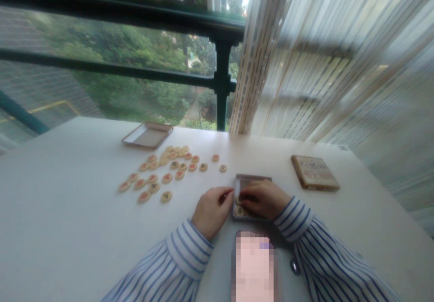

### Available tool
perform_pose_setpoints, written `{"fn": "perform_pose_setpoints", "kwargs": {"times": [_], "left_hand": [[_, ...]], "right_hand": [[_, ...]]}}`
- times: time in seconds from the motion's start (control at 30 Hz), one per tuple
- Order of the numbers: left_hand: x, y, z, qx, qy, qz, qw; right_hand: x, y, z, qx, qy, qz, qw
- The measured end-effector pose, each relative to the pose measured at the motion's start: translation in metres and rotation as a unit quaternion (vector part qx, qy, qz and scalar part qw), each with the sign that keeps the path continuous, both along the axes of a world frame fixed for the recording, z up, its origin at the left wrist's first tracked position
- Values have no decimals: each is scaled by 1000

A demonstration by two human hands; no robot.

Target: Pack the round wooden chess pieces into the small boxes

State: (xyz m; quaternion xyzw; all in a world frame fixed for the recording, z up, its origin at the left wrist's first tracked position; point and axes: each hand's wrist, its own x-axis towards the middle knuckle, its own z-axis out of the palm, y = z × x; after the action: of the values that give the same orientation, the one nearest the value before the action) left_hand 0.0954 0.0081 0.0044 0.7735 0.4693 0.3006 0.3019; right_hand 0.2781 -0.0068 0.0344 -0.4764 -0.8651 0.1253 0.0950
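Note:
A small brown box (pixel 252 178) lies on the white table (pixel 68 211) in front of me, with round wooden game pieces inside. My right hand (pixel 262 199) rests over the box, its fingers curled down on the pieces in it. My left hand (pixel 213 210) is at the box's left edge, fingers pinched together against the rim. Several round pieces (pixel 166 168) with red or black marks lie scattered on the table to the left of the box. Both arms wear blue-striped white sleeves.
An open shallow tray or lid (pixel 148 135) lies at the far side of the table. A flat brown board or box (pixel 314 172) lies to the right. Behind are a window with a dark railing (pixel 222 85) and pale curtains (pixel 322 67).

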Motion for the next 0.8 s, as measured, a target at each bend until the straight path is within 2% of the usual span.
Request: {"fn": "perform_pose_setpoints", "kwargs": {"times": [0.8], "left_hand": [[1,0,1,-4,6,-7,1000]], "right_hand": [[1,1,-2,-11,0,10,1000]]}}
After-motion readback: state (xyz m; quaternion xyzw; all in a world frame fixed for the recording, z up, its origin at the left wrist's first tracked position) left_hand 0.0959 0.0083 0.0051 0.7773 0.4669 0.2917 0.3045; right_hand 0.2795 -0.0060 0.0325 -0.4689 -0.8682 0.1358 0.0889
